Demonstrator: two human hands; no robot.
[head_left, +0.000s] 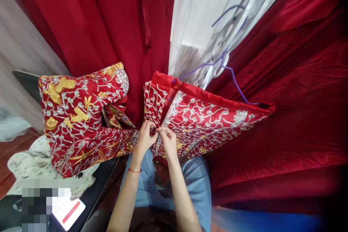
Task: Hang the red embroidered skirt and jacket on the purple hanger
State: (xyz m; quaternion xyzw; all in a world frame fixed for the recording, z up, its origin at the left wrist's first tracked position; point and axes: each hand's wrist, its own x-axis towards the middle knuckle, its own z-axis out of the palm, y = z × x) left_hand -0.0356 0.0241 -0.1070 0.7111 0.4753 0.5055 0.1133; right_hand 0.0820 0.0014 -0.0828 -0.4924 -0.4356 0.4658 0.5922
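A red skirt with silver and gold embroidery hangs by its plain red waistband from a purple wire hanger. At the lower end of the skirt's side opening, my left hand pinches the cloth with bent fingers. Close beside it, my right hand grips the other side of the same opening, thumb and fingertips together. The small detail between my fingertips is too fine to make out. To the left lies a second red embroidered garment, whose lower edge reaches my left hand.
White scrolled metalwork stands behind the hanger. Red curtains hang at the back and right. On the left, a black seat bears pale dotted cloth and a lit phone screen. My blue-clad legs are below the skirt.
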